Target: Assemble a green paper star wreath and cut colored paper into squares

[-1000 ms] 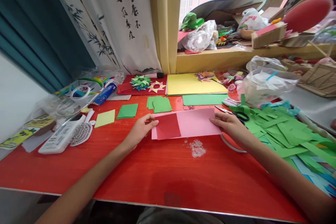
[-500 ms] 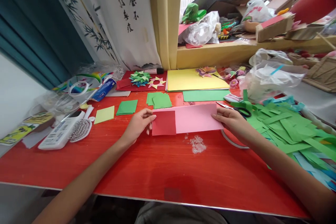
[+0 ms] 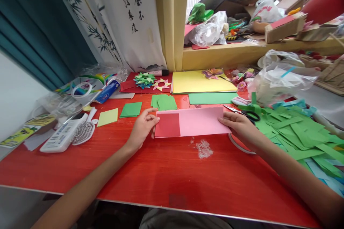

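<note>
A long pink paper strip (image 3: 200, 122) lies flat on the red table (image 3: 172, 171), with a darker red paper square (image 3: 168, 125) laid on its left end. My left hand (image 3: 142, 127) pinches the left edge of the strip and the red square, thumb on top. My right hand (image 3: 239, 124) holds the strip's right end, fingers curled on the paper. A patch of white residue (image 3: 203, 148) sits on the table just below the strip.
Green paper squares (image 3: 163, 102), a yellow-green square (image 3: 108, 117) and yellow and green sheets (image 3: 200, 82) lie behind. Green-handled scissors (image 3: 248, 111) and a heap of green strips (image 3: 295, 132) lie right. A tape ring (image 3: 238, 143), a calculator (image 3: 63, 134) and a brush (image 3: 82, 132) lie nearby.
The red square, tilted on the strip before, now sits squared up with the pink strip's left end. Both hands stayed at the strip's ends.
</note>
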A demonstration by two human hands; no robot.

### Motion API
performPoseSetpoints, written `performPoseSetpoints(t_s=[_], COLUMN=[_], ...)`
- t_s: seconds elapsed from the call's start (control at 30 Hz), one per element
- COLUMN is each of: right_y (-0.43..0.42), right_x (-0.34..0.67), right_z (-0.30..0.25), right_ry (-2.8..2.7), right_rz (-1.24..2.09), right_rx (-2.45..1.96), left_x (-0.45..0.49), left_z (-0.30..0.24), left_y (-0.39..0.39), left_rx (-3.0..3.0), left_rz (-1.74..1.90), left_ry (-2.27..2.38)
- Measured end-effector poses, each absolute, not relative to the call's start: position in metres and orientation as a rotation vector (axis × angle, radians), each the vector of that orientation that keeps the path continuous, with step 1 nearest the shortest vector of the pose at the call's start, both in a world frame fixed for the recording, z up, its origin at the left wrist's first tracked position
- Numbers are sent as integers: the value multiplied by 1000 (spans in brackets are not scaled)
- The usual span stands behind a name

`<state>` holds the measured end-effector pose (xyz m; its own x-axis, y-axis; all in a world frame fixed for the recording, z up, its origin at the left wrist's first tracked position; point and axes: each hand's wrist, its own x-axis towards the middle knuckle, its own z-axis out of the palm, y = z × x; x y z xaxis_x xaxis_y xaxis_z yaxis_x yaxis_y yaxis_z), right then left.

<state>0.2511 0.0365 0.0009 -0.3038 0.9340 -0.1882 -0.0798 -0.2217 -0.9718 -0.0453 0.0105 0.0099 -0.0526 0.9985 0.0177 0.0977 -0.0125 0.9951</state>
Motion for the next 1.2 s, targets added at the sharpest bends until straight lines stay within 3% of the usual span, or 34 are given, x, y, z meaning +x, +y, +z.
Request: performPoseSetpoints(t_s=[0.2, 0.47, 0.7, 1.2], right_y=[28, -5, -23, -21], right_x=[245, 211, 191, 190], right_z=[10, 6, -1, -4], right_ry=[-1129, -1264, -1252, -1319], right_rz=[1618, 2107, 2081, 1876], right_rx=[-1094, -485, -1129, -1240], left_x=[-42, -24, -11, -17], left_z=[11, 16, 14, 11], left_y=[9, -7, -23, -23], left_rx=[1188, 1052, 1221, 1407], left_rz=[1335, 1320, 1193, 1060], left_ry=[1280, 1225, 1205, 1232])
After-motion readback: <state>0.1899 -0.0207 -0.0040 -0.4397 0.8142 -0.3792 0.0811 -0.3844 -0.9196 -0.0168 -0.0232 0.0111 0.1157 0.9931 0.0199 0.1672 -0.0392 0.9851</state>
